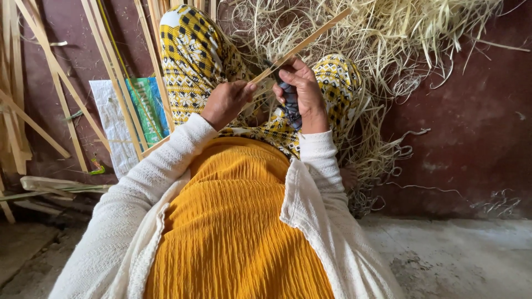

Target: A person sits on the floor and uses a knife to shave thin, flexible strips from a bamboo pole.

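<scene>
Item: thin bamboo strip point(302, 45), held slantwise over the lap.

- Left hand point(224, 102): grip pinched on the strip's lower part.
- Right hand point(299, 91): clenched on a dark-handled blade point(289, 102) (edge hidden), thumb against the strip.
- Handling: likely light, springy, splintery; best held near the cut.
- Nearby: shavings point(388, 33); a white-and-green printed sack point(133, 113), flat on the floor, left.

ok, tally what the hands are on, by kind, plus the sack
Hands: 2, left hand and right hand
Bamboo strip: 1, gripped by both
Dark-handled tool: 1, in the right
Woven sack: 1, on the floor
Total: 5
</scene>
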